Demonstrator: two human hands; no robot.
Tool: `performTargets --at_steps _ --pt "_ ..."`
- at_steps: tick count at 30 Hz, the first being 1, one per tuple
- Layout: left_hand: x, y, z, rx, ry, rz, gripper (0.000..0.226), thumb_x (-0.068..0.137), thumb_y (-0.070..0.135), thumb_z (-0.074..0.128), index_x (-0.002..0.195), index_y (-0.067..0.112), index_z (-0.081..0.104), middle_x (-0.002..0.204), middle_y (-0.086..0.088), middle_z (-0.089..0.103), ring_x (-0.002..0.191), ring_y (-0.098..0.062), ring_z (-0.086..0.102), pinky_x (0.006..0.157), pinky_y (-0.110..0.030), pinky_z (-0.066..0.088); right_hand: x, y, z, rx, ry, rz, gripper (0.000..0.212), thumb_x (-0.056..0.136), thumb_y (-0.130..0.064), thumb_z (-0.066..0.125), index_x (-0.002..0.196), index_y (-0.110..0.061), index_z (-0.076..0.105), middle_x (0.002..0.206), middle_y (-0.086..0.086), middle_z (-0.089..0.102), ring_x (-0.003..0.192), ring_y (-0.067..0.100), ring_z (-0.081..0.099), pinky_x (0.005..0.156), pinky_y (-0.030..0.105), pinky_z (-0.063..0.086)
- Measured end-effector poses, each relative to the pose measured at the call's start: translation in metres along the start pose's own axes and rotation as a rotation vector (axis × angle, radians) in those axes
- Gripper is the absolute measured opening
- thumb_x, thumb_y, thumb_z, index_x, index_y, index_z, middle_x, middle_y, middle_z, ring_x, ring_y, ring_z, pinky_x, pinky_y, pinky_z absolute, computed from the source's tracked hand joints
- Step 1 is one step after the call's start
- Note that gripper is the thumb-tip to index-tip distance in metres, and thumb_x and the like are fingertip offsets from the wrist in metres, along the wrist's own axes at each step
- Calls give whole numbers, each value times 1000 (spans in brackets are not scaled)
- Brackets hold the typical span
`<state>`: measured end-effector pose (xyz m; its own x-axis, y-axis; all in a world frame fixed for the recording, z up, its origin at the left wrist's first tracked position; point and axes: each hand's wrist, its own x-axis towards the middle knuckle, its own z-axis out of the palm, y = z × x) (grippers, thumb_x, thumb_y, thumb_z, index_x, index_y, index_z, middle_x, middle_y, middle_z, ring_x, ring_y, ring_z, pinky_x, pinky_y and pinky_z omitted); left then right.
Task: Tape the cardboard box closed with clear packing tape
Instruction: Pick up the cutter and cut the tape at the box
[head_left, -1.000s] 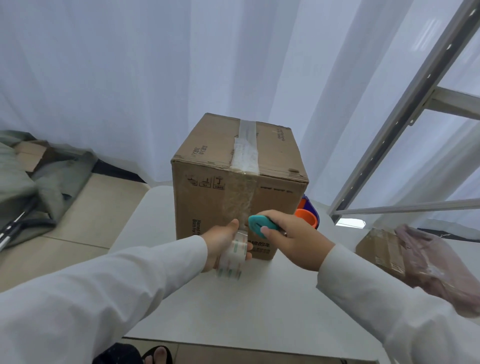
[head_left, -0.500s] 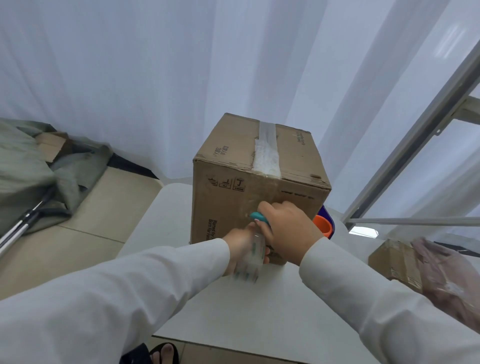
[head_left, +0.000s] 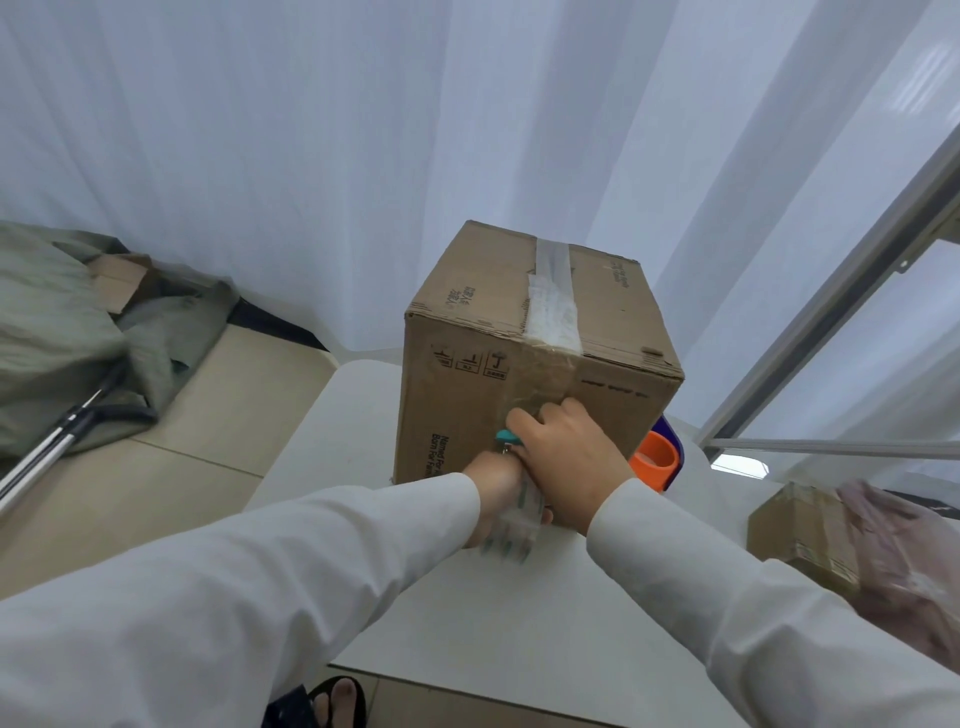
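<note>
Cardboard box (head_left: 524, 374): brown, upright on the white table (head_left: 498, 613), printed handling symbols on its near face, a strip of clear tape (head_left: 553, 306) along the top seam and wrinkling down that face. Left hand (head_left: 496, 491) at the box's lower front, closed on a blurred clear tape roll (head_left: 517, 527). Right hand (head_left: 569, 457) against the same face, gripping a teal cutter (head_left: 506, 437); orange-and-blue dispenser (head_left: 658, 457) just beside the box's right corner.
</note>
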<state>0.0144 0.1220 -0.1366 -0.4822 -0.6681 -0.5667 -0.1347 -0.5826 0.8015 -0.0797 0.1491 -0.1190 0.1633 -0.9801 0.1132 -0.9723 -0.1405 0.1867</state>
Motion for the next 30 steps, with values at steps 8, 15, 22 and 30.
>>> performTargets --at_steps 8,15,22,30 --pt "3 1 1 33 -16 -12 32 92 -2 39 122 -10 48 100 -25 61 85 -37 62 68 -38 56 -2 0 -1 7 -41 21 46 86 -14 58 128 -14 38 116 15 54 104 29 44 79 30 38" --pt "9 0 -4 38 -13 -35 29 87 5 43 109 -4 60 77 -19 65 61 -28 63 63 -34 56 -8 5 4 -20 -30 50 44 80 -16 63 119 -14 42 106 15 56 93 31 45 73 32 37" --pt "11 -5 -11 73 -1 -71 24 94 8 38 92 -2 60 84 -20 63 69 -30 62 68 -35 52 -17 14 3 -85 -6 96 42 66 -14 78 100 -12 55 82 14 64 75 32 56 58 37 45" --pt "14 -21 -49 286 -59 -92 36 99 29 32 112 0 51 77 -9 66 59 -19 62 59 -28 51 -45 42 8 68 -152 128 23 94 -31 46 116 -25 44 120 -3 58 108 18 52 92 30 44"
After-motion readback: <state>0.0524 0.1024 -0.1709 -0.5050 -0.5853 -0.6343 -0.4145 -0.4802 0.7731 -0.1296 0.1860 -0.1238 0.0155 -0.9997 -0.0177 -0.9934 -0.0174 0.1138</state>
